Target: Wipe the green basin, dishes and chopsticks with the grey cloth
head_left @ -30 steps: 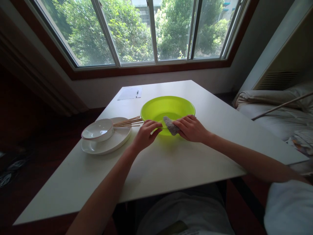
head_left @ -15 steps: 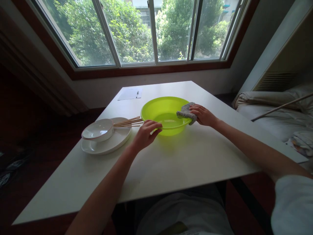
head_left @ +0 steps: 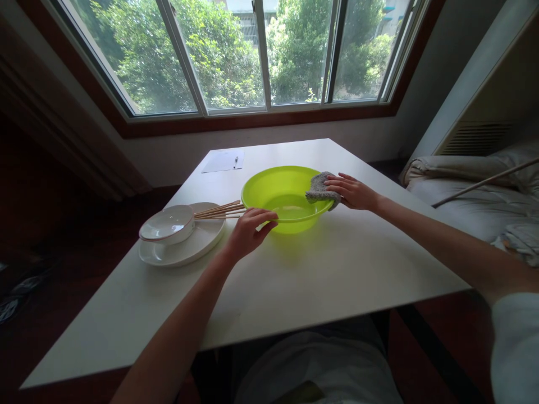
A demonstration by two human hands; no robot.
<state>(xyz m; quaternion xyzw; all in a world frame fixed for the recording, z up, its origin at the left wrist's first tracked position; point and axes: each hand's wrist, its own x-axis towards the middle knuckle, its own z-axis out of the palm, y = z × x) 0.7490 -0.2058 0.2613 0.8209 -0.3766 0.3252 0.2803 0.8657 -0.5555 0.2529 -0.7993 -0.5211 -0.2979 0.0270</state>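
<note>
A lime-green plastic basin (head_left: 273, 185) stands on the white table (head_left: 320, 269). My left hand (head_left: 248, 229) grips the basin's near-left rim, fingers curled over its edge. My right hand (head_left: 352, 192) lies on a grey cloth (head_left: 319, 187) draped over the basin's right rim, fingers pressing it down. Water seems to lie in the basin's bottom.
Left of the basin a white bowl (head_left: 167, 223) sits upside down on a white plate (head_left: 197, 242), with several wooden chopsticks (head_left: 219, 210) across it. A sheet of paper with a pen (head_left: 223, 161) lies at the far edge. Bedding (head_left: 471, 185) is on the right.
My right hand carried the grey cloth from the basin's near rim round to its right rim. My left hand kept its hold on the rim.
</note>
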